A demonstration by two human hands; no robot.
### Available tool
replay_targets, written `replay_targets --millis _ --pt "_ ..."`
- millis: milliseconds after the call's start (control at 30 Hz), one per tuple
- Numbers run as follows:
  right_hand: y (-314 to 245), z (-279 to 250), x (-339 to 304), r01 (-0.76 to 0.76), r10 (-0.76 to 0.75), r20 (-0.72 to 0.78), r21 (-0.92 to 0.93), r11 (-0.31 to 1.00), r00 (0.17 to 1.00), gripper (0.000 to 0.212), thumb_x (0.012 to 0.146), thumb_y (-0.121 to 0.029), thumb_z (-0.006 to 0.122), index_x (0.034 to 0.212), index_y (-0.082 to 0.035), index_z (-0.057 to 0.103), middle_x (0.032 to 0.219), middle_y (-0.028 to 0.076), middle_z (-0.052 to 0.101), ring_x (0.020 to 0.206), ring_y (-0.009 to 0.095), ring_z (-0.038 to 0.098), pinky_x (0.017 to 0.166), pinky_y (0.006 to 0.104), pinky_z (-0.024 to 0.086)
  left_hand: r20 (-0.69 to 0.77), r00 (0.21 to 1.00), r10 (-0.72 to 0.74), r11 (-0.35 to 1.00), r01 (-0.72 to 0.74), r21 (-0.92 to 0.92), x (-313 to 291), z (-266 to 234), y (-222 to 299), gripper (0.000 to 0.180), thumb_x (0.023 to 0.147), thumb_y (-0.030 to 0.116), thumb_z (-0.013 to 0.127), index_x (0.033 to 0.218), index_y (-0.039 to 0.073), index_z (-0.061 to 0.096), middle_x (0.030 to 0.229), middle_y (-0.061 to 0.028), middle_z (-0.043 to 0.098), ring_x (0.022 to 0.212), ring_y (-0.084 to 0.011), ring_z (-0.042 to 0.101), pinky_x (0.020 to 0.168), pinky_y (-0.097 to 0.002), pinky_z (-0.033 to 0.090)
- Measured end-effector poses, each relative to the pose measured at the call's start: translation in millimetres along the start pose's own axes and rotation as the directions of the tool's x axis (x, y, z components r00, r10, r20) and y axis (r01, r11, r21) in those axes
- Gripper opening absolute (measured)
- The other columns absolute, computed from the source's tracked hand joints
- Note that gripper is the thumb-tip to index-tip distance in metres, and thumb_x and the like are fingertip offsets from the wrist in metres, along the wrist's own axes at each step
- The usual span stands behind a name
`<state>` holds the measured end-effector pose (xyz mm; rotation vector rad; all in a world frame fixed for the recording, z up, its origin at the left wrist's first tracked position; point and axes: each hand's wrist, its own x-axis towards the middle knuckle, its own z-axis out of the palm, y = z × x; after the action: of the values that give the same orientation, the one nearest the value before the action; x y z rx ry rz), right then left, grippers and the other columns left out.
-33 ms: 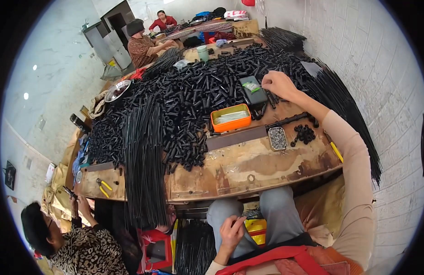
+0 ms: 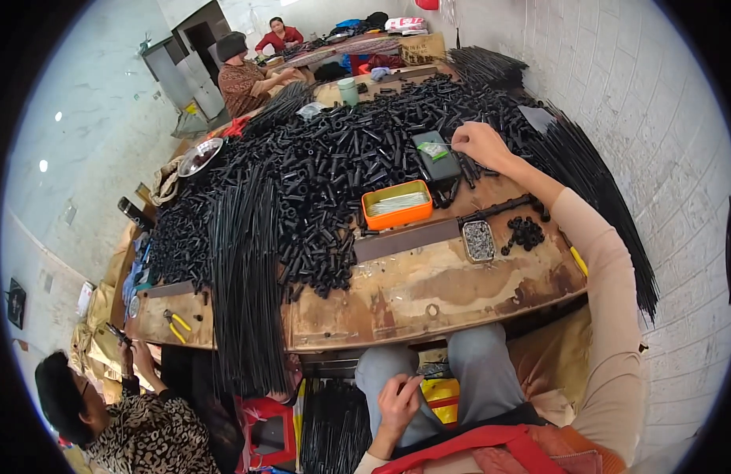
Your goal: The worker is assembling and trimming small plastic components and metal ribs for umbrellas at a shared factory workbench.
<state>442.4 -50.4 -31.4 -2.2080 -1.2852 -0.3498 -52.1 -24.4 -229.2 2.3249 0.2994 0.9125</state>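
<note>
My right hand (image 2: pixel 482 147) reaches far over the table, beside a dark grey box (image 2: pixel 441 165). Its fingertips are pinched together; whatever they hold, if anything, is too small to name. On the box lies a small green and clear packet (image 2: pixel 433 151), close to those fingertips. My left hand (image 2: pixel 398 401) hovers above my lap with its fingers curled and thumb against them. What sits in that grip cannot be made out. Nearer than the box is an orange container (image 2: pixel 397 207) of thin pale sticks. A metal tray (image 2: pixel 478 240) of small silvery pieces stands beside a little heap of black rings (image 2: pixel 526 235).
Black tubular parts (image 2: pixel 334 166) cover much of the wooden table (image 2: pixel 397 308). A bundle of long black rods (image 2: pixel 251 292) hangs over its front edge; more rods (image 2: pixel 594 182) line the right wall. Yellow-handled pliers (image 2: pixel 176 324) lie left. Co-workers sit at left and behind.
</note>
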Motion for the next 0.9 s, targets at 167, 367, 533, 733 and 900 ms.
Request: replay_targets --millis 167,367,533,733,900 --pt "38.1 57.9 20.8 -0.009 0.009 0.004 -0.041 0.999 1.0 0.013 0.08 -0.012 0.063 0.086 -0.004 0.071 0.088 0.015 0.068 0.086 0.034 0.065 0.076 0.0415 0.052 0.025 0.999 -0.037 0.999 0.036 0.012 -4.9 0.0 -3.2 0.029 0.07 -0.003 0.068 0.095 0.012 0.073 0.086 -0.0067 0.06 0.071 -0.0228 0.062 0.061 -0.033 0.051" --pt "50.4 81.6 36.8 0.017 -0.032 -0.077 -0.193 0.981 0.997 0.013 0.085 -0.012 0.06 0.088 -0.005 0.07 0.089 0.011 0.065 0.087 0.033 0.064 0.075 0.0421 0.051 0.021 0.997 -0.068 0.997 0.067 0.045 -2.3 2.1 -7.0 0.031 0.068 -0.004 0.068 0.094 0.013 0.073 0.085 -0.0071 0.06 0.067 -0.0224 0.061 0.059 -0.033 0.051" --pt "54.8 82.4 37.6 0.051 -0.074 -0.108 -0.206 0.977 0.991 0.012 0.083 -0.012 0.061 0.086 -0.006 0.07 0.087 0.01 0.066 0.085 0.032 0.064 0.073 0.0426 0.052 0.007 0.997 -0.079 0.996 0.079 0.048 2.6 3.5 -7.9 0.03 0.068 -0.005 0.067 0.092 0.013 0.074 0.084 -0.0076 0.06 0.066 -0.0228 0.061 0.057 -0.0331 0.051" --pt "51.7 80.8 33.8 0.077 -0.103 -0.115 -0.214 0.974 0.988 0.01 0.08 -0.009 0.061 0.083 -0.007 0.069 0.086 0.012 0.067 0.086 0.033 0.065 0.073 0.0434 0.052 -0.007 0.997 -0.08 0.996 0.08 0.043 -0.1 1.3 -3.7 0.031 0.068 -0.006 0.067 0.091 0.013 0.074 0.083 -0.0088 0.06 0.065 -0.0229 0.061 0.057 -0.0326 0.05" --pt "45.4 79.6 43.1 0.038 -0.048 -0.063 -0.161 0.986 0.997 0.01 0.077 -0.008 0.062 0.085 -0.006 0.069 0.079 0.012 0.069 0.08 0.034 0.067 0.07 0.0437 0.053 -0.009 0.994 -0.107 0.994 0.107 0.03 2.2 3.3 -4.8 0.032 0.068 -0.007 0.066 0.092 0.013 0.075 0.083 -0.0092 0.061 0.064 -0.0223 0.061 0.055 -0.0318 0.049"
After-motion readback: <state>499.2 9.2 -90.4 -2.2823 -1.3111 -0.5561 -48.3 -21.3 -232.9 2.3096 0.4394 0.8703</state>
